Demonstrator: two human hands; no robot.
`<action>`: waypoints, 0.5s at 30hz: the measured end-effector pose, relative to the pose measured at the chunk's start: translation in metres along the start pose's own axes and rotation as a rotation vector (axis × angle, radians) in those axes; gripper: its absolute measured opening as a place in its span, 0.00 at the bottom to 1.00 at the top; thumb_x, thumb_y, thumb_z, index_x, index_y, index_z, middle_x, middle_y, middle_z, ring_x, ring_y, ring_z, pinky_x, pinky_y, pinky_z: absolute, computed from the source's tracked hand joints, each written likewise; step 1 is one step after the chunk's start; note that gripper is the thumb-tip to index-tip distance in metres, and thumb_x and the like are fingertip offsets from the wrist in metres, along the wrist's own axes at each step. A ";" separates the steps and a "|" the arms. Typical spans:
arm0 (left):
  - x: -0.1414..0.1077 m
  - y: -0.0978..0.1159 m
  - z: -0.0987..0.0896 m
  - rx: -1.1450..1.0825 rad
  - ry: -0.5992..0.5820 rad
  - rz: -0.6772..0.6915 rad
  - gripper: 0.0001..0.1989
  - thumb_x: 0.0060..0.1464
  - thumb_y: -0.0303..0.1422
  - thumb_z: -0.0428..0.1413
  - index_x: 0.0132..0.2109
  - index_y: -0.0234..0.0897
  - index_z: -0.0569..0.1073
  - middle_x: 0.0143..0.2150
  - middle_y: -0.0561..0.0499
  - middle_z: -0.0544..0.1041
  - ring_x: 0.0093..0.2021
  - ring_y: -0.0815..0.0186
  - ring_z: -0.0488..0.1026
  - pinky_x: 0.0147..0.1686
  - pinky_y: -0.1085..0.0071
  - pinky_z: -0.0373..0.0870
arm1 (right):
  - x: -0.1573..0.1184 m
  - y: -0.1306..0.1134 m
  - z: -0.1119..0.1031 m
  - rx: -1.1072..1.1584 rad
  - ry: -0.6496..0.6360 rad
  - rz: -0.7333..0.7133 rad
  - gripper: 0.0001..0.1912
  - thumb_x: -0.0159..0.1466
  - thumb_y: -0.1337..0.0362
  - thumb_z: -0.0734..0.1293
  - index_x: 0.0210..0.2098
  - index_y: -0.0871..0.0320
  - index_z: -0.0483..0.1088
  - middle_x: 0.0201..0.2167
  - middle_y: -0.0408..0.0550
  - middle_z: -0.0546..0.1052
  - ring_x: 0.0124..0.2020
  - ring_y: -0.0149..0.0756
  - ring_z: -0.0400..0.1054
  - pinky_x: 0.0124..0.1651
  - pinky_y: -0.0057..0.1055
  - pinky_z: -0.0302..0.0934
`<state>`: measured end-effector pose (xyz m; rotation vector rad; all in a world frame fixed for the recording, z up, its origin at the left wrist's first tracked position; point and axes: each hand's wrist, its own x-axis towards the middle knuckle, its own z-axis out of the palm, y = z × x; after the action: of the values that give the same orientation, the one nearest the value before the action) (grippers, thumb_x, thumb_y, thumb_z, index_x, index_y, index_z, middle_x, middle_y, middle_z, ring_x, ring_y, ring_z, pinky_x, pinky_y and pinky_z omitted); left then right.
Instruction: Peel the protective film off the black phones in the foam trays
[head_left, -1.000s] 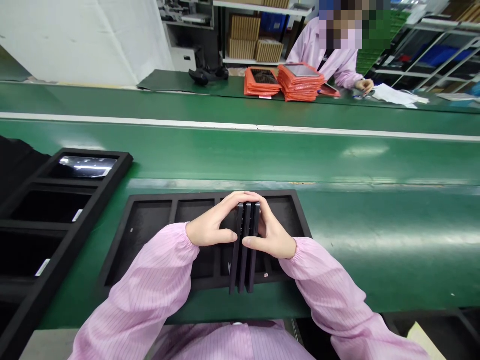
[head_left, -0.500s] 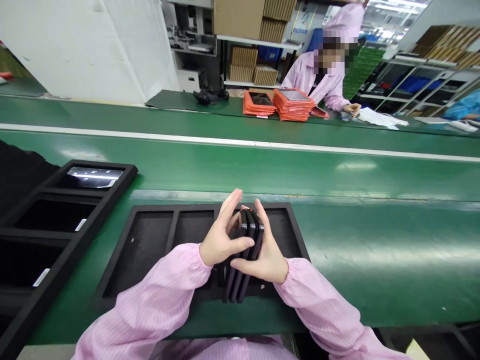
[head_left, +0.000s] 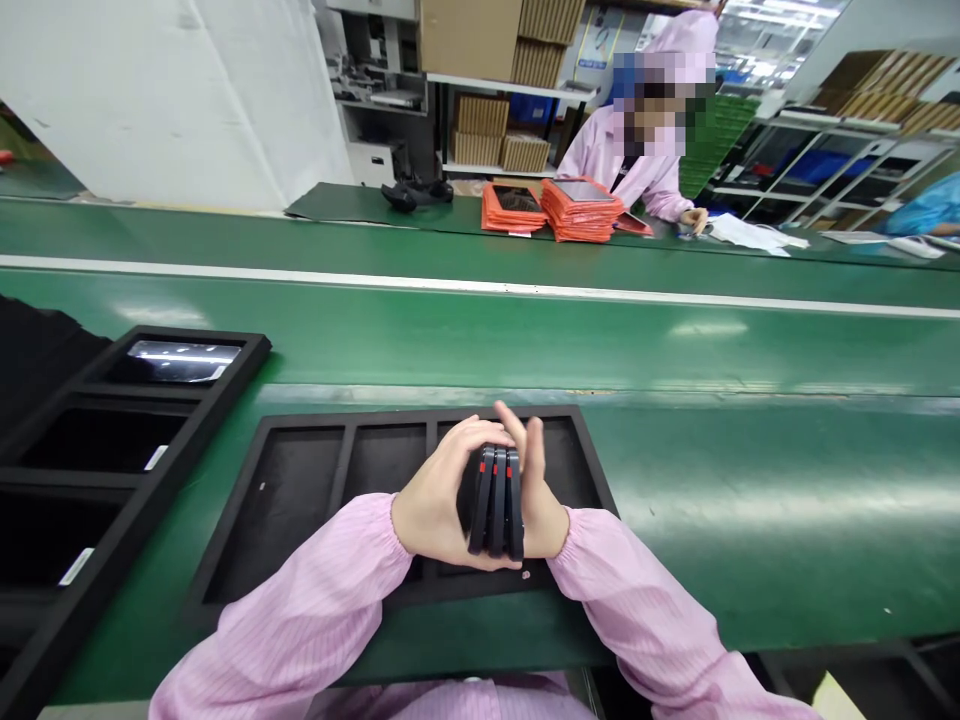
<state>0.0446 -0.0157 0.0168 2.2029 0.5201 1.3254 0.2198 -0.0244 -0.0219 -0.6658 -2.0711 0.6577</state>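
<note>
Over the black tray (head_left: 300,480) my two hands hold a small stack of three thin, dark, phone-like slabs (head_left: 497,505). They stand on edge, side by side, with a small red mark near the top of each. My left hand (head_left: 439,495) wraps round the left side, its fingers curving over the top. Against the right side lies the palm of my right hand (head_left: 544,510), its fingers stretched upward and slightly blurred. The outer faces of the slabs are mostly hidden by my palms.
A second black tray (head_left: 191,420) on the left holds a glossy phone-like panel (head_left: 184,360) and dark pieces with white labels. Across the green bench (head_left: 712,480) are stacks of orange-wrapped tablets (head_left: 581,212) and a co-worker (head_left: 649,150) in pink. Shelves with cartons stand behind.
The stack has turned from long and slanting to nearly end-on, so the red marks now face me. My left fingers have closed over its top, and my right hand has shifted along its side.
</note>
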 end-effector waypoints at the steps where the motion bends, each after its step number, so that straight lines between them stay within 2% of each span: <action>1: -0.001 0.001 0.002 0.012 0.033 0.010 0.50 0.34 0.50 0.70 0.61 0.38 0.59 0.53 0.38 0.71 0.56 0.46 0.71 0.62 0.42 0.62 | 0.002 -0.001 -0.002 0.034 -0.016 -0.018 0.67 0.55 0.47 0.73 0.70 0.52 0.17 0.71 0.61 0.45 0.70 0.54 0.50 0.68 0.53 0.54; 4: -0.002 0.003 0.007 0.024 0.089 0.018 0.50 0.35 0.51 0.69 0.61 0.38 0.59 0.52 0.38 0.72 0.55 0.47 0.71 0.62 0.42 0.62 | 0.007 -0.002 -0.008 0.035 -0.016 -0.027 0.59 0.56 0.49 0.73 0.73 0.49 0.31 0.67 0.58 0.57 0.65 0.53 0.59 0.66 0.51 0.58; 6: -0.003 0.005 0.008 0.026 0.104 0.020 0.51 0.34 0.52 0.69 0.62 0.38 0.58 0.52 0.39 0.72 0.54 0.47 0.72 0.63 0.42 0.61 | 0.007 0.000 -0.009 0.004 0.043 -0.033 0.58 0.55 0.49 0.74 0.72 0.46 0.36 0.66 0.55 0.59 0.63 0.51 0.62 0.65 0.49 0.60; 11: -0.003 0.005 0.006 0.085 0.091 -0.080 0.57 0.26 0.54 0.72 0.61 0.40 0.57 0.53 0.39 0.71 0.55 0.46 0.72 0.63 0.41 0.60 | 0.005 0.004 -0.006 0.028 0.027 0.019 0.54 0.56 0.49 0.72 0.72 0.46 0.38 0.67 0.54 0.57 0.65 0.50 0.60 0.66 0.49 0.58; 15: 0.000 0.007 0.005 0.093 0.060 -0.074 0.58 0.23 0.56 0.72 0.60 0.41 0.57 0.51 0.42 0.71 0.52 0.47 0.73 0.62 0.39 0.59 | 0.007 0.003 -0.007 -0.017 0.031 -0.046 0.55 0.56 0.49 0.73 0.71 0.48 0.37 0.66 0.55 0.58 0.65 0.49 0.59 0.66 0.47 0.60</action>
<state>0.0491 -0.0222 0.0187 2.2014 0.6923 1.3569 0.2224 -0.0162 -0.0167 -0.6323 -2.0590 0.6001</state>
